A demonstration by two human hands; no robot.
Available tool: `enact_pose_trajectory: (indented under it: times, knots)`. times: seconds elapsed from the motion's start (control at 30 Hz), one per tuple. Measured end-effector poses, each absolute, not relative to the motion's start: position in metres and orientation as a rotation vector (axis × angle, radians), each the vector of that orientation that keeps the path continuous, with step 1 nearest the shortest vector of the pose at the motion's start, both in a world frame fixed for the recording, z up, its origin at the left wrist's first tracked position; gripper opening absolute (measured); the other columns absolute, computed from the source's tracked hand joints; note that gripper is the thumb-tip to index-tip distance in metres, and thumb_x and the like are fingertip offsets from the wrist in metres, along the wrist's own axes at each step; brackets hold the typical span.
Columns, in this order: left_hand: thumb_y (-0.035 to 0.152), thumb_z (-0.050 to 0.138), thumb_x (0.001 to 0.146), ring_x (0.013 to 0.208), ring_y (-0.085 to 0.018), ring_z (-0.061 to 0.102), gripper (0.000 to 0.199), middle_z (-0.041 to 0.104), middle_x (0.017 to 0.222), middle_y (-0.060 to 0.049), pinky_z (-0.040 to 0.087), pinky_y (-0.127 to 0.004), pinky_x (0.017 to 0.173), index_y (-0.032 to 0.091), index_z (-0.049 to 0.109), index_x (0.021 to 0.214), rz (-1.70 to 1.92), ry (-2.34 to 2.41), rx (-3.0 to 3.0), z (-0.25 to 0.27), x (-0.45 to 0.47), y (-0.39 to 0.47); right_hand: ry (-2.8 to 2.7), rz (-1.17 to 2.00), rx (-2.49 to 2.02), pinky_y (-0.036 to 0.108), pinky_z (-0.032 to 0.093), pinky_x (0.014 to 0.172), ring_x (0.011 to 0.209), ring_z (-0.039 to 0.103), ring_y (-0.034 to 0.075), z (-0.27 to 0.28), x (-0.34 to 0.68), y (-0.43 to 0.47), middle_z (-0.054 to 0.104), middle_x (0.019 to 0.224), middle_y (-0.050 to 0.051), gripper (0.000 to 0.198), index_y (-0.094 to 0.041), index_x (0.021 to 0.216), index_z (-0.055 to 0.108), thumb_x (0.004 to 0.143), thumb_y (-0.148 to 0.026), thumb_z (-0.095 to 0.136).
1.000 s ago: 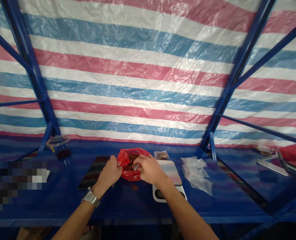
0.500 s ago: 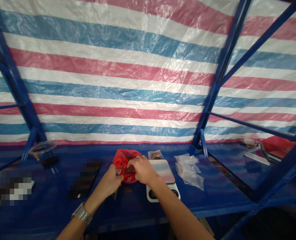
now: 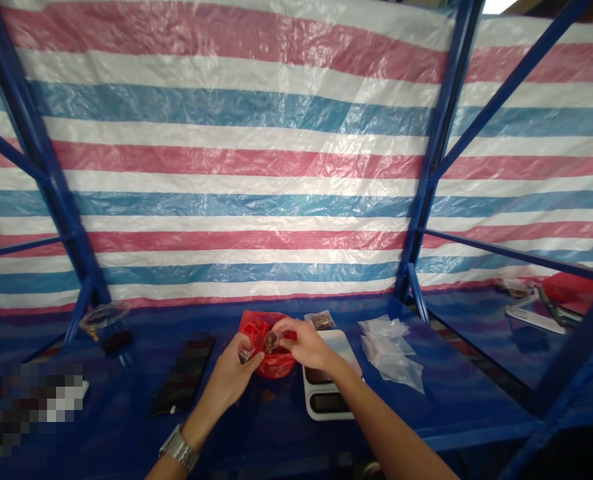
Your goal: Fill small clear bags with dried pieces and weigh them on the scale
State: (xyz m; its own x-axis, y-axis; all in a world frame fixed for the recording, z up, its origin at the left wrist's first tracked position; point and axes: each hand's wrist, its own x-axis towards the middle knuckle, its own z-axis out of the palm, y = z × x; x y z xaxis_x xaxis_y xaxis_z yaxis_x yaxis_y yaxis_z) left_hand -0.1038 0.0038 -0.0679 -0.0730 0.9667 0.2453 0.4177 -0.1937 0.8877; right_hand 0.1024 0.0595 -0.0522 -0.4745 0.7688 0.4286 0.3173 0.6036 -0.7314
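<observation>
My left hand [image 3: 233, 370] is closed on a small clear plastic bag [image 3: 246, 351] at the left rim of a red plastic bag [image 3: 276, 367]. My right hand [image 3: 303, 341] is over the mouth of that red bag. Its fingers grip a small clear round cup [image 3: 271, 342] with brown bits in it. The cup's handle, if any, is hidden. Under my right wrist lies a white kitchen scale [image 3: 330, 408], partly covered by the forearm. A filled clear packet [image 3: 320, 321] of brown bits rests behind the scale.
Several flat clear zip bags [image 3: 391, 353] lie right of the scale. A black phone [image 3: 186, 377] is left of my hands, and a clear plastic cup with dark contents [image 3: 116, 340] stands further left. Blue metal posts [image 3: 426, 180] rise beside the blue table [image 3: 456, 393].
My right hand has come up from inside the red bag, bringing the small cup into sight. My left hand has turned, showing the clear bag. The view has tilted up slightly.
</observation>
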Motion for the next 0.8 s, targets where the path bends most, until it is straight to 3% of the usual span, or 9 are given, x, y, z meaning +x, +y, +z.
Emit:
enact_pose_trajectory:
  times: [0.13, 0.3, 0.5, 0.8]
  knots:
    - [0.04, 0.067, 0.082, 0.069, -0.018, 0.059, 0.02, 0.061, 0.074, 0.003, 0.046, -0.029, 0.068, 0.023, 0.058, 0.088, 1.254, 1.56, 1.754, -0.066, -0.093, 0.002, -1.966, 0.798, -0.799, 0.035, 0.055, 0.094, 0.1, 0.073, 0.019, -0.046, 0.105, 0.059, 0.078, 0.106, 0.006, 0.023, -0.019, 0.107, 0.069, 0.089, -0.015, 0.057]
    - [0.038, 0.07, 0.079, 0.078, -0.022, 0.07, 0.033, 0.073, 0.087, 0.0, 0.05, -0.03, 0.073, 0.024, 0.059, 0.107, 1.291, 1.627, 1.658, -0.062, -0.08, 0.0, -1.97, 0.693, -0.834, 0.04, 0.048, 0.101, 0.103, 0.07, 0.022, -0.035, 0.096, 0.047, 0.078, 0.11, 0.004, 0.024, -0.022, 0.108, 0.073, 0.087, -0.013, 0.065]
    - [0.038, 0.067, 0.082, 0.083, -0.024, 0.073, 0.027, 0.074, 0.09, -0.002, 0.051, -0.032, 0.074, 0.022, 0.059, 0.102, 1.328, 1.602, 1.619, -0.064, -0.073, 0.005, -2.159, 0.244, -0.82, 0.039, 0.036, 0.101, 0.111, 0.064, 0.021, -0.018, 0.085, 0.029, 0.075, 0.122, 0.001, 0.031, -0.03, 0.111, 0.073, 0.094, -0.007, 0.06]
    - [0.037, 0.064, 0.083, 0.079, -0.022, 0.071, 0.023, 0.071, 0.088, 0.0, 0.05, -0.03, 0.071, 0.023, 0.055, 0.1, 1.386, 1.597, 1.629, -0.066, -0.073, 0.008, -2.132, 0.2, -0.828, 0.037, 0.036, 0.098, 0.112, 0.064, 0.021, -0.018, 0.085, 0.028, 0.074, 0.125, 0.002, 0.021, -0.03, 0.114, 0.073, 0.1, -0.02, 0.06]
